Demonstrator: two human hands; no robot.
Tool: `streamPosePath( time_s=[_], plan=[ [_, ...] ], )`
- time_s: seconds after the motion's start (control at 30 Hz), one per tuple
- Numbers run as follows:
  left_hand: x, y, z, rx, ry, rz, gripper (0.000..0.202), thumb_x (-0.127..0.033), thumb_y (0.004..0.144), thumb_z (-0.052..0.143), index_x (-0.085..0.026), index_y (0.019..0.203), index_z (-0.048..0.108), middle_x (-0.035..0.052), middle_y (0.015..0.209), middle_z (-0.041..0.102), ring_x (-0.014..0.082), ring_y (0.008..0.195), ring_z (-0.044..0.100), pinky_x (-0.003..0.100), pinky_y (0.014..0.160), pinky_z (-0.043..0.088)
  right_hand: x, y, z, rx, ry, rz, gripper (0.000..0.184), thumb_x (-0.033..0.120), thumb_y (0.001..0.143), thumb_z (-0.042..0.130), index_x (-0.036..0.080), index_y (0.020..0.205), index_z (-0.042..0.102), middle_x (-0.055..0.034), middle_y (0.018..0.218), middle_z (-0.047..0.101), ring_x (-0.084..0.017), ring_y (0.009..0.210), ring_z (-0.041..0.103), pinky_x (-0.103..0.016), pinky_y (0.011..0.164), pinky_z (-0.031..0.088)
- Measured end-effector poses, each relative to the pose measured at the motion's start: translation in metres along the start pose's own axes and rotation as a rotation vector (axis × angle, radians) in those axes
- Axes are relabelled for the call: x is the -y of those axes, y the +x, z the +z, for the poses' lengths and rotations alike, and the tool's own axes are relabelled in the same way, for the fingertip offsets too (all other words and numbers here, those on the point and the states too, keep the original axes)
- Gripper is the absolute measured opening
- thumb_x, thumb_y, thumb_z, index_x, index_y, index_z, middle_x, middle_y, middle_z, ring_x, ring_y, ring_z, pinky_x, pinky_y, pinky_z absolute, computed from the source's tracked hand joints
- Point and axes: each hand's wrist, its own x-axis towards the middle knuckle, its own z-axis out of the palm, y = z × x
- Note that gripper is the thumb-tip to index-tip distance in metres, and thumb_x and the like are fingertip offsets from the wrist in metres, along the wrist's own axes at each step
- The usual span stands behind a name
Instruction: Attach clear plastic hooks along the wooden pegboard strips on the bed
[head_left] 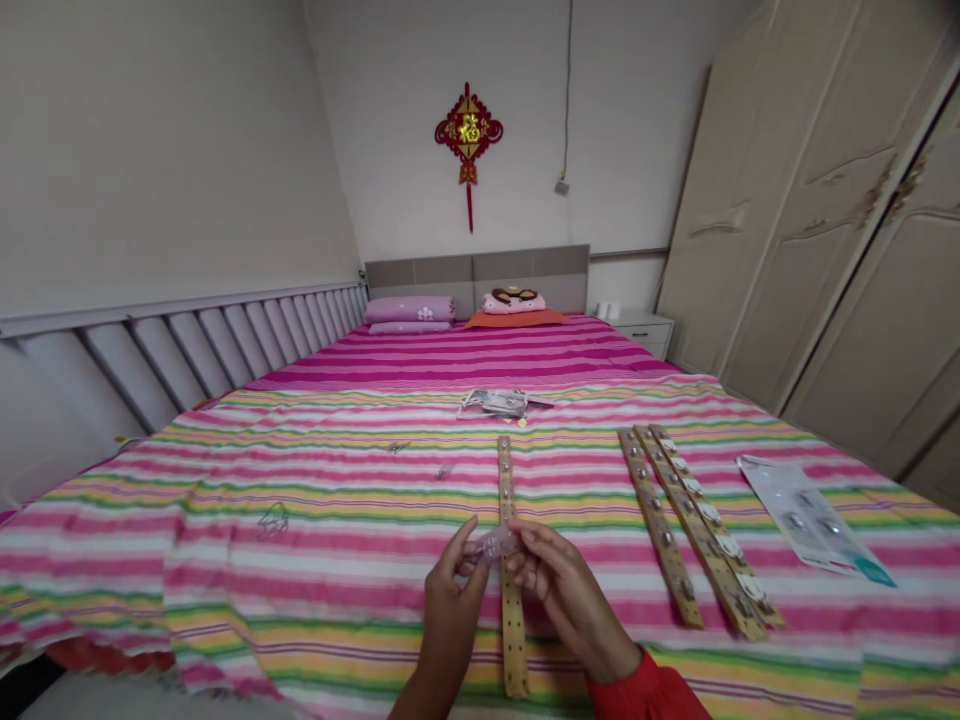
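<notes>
My left hand (pixel 450 600) and my right hand (pixel 566 595) meet above the near end of a wooden strip (pixel 511 560) that lies lengthwise on the striped bedspread (pixel 300 510). Both hands pinch a small clear plastic piece (pixel 496 543) between their fingertips. The strip carries small metal studs along its far half. My right wrist shows a red sleeve (pixel 645 690).
Three more wooden strips (pixel 690 525) with studs and clear caps lie to the right. A clear plastic packet (pixel 814 525) sits further right. Opened wrappers (pixel 499 402) lie mid-bed, small metal bits (pixel 442 470) to the left. Pillows, headboard and a wardrobe (pixel 840 220) stand beyond.
</notes>
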Motion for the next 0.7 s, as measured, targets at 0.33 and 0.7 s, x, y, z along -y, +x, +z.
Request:
streamPosePath(
  time_s=[0.33, 0.7],
  plan=[
    [-0.001, -0.008, 0.008, 0.399, -0.592, -0.555, 0.026, -0.029, 0.059, 0.083, -0.012, 0.074, 0.070, 0.0005, 0.066, 0.062, 0.0042, 0.056, 0.052, 0.016, 0.056, 0.040, -0.005, 0.005, -0.008, -0.032, -0.366, -0.155, 0.032, 0.041, 0.058, 0.081, 0.019, 0.080, 0.075, -0.0001, 0.061, 0.065, -0.012, 0.054, 0.053, -0.023, 0.050, 0.041],
    [0.009, -0.003, 0.006, 0.286, -0.047, -0.282, 0.038, -0.054, 0.068, 0.067, -0.017, 0.077, 0.070, 0.0040, 0.077, 0.069, 0.0162, 0.073, 0.060, 0.024, 0.064, 0.043, -0.010, 0.008, -0.025, -0.052, -0.465, -0.189, 0.036, 0.052, 0.058, 0.078, 0.017, 0.068, 0.071, 0.0015, 0.051, 0.058, -0.012, 0.047, 0.049, -0.024, 0.046, 0.039]
  ],
)
